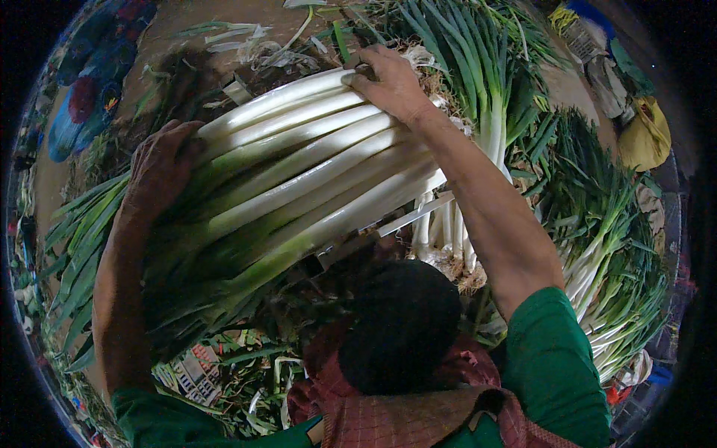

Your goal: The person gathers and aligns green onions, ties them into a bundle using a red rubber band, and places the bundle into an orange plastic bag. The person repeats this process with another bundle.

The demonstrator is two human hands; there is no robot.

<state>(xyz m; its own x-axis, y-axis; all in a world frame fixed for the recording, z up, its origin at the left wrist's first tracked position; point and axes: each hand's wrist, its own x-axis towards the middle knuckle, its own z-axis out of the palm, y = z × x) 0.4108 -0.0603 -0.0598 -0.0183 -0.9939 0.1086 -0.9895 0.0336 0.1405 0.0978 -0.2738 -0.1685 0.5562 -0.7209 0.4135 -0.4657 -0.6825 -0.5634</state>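
A row of thick leeks (280,185) lies side by side in front of me, white shanks to the right and green leaves to the left. My left hand (165,162) is curled over the far side of the row, where the stalks turn green; its fingertips are in shadow. At the white end, my right hand (386,81) pinches the farthest leek (302,87) between thumb and fingers. Part of a metal frame (414,215) shows beneath the row. Long green leaves (89,241) hang out past my left wrist.
Upright leeks (487,95) with roots stand beyond my right hand. Bunches of thinner green onions (599,263) lie to the right, near a yellow sack (644,134). Leaf trimmings (252,369) and a plastic crate (199,372) are at lower left. A blue bag (78,117) is at far left.
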